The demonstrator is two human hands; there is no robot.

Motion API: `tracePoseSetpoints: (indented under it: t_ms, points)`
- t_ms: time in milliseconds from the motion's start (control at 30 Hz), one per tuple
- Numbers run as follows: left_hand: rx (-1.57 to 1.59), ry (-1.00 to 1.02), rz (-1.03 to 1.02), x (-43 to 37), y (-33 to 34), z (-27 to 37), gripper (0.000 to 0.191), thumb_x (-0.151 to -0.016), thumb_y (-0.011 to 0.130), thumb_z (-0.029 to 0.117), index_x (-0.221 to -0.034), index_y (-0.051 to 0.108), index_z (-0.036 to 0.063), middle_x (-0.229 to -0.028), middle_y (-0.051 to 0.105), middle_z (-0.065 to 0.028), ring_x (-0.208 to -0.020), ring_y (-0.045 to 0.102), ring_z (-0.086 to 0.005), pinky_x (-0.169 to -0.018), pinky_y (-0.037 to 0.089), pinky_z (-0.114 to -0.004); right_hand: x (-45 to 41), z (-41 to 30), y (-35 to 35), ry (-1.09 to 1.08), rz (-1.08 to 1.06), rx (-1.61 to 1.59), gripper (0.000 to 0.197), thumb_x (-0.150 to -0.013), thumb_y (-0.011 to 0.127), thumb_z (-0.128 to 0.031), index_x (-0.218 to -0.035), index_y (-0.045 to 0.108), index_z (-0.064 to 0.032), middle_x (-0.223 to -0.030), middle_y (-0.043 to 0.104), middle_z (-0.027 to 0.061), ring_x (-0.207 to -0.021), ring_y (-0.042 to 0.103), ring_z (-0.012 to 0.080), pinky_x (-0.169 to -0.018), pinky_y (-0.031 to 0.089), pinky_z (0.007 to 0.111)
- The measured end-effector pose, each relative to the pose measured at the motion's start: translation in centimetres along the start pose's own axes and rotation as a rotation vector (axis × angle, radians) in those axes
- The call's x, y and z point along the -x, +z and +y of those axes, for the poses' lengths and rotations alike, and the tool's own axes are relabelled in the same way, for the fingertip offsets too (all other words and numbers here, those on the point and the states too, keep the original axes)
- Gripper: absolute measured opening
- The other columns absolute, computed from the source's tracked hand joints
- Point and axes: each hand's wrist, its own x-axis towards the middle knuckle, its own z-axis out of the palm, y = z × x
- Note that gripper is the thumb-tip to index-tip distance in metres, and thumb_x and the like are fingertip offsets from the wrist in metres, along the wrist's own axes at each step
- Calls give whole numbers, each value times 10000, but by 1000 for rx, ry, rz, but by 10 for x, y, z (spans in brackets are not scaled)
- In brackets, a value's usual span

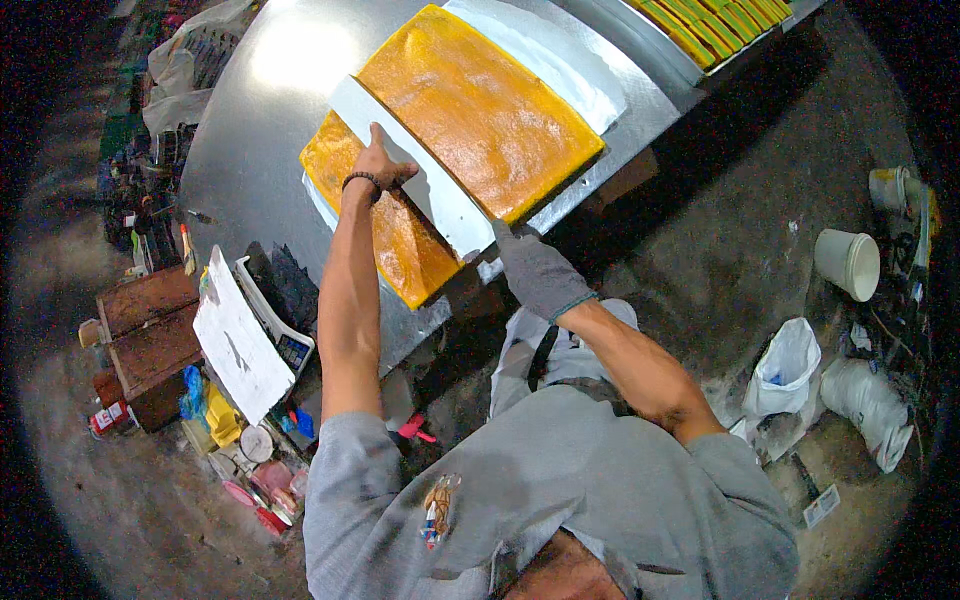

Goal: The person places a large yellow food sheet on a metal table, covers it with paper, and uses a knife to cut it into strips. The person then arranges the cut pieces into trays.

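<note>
A large slab of what looks like sheet cake point(480, 112), orange-brown on top with yellow edges, lies on a metal table point(247, 142). Across it runs a flat white board point(442, 199), with a narrower strip of cake point(412, 251) showing on its near left side. The board hides whether the two parts are joined. My bare left hand point(382, 163) presses on the board, thumb and forefinger spread; a dark beaded bracelet circles the wrist. In a grey knit glove, my right hand point(540, 271) is at the board's near end, by the slab's edge. Anything inside its fingers is hidden.
White sheeting point(555, 67) extends beyond the slab's far side. Yellow-and-green layered slices point(712, 26) fill a tray at top right. A digital scale point(281, 322) with a white plate stands left. White buckets point(847, 262) and bags point(784, 367) are on the floor at right.
</note>
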Motion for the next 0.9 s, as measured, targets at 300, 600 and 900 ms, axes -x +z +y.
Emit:
tracePoseSetpoints:
  t_ms: [300,600,900]
  points:
    - [-16,-19,-15,3,-3,4,1279,-712,896,374,-1573,32,-13,-1179,647,-335,-1108,659,-394,-943,539,-435,21,19,17,24,-39,88,556,-969,475,-94,-1493,325,21,-901,625,289,-782,665,450,-670,549,530]
    - [-21,-16,10,4,-1,2,1286,-694,910,381,-1578,57,3,-1226,630,-332,-1158,636,-398,-968,527,-430,45,24,17,133,-178,89,570,-993,472,-117,-1526,295,-14,-889,610,257,-754,662,428,-647,551,512]
    - [-42,1,36,-3,1,-3,1319,-680,919,390,-1585,33,22,-1216,636,-324,-1134,647,-403,-958,532,-428,126,85,41,182,-289,30,670,-1002,523,-211,-1574,196,-83,-1009,595,252,-856,637,438,-704,534,517]
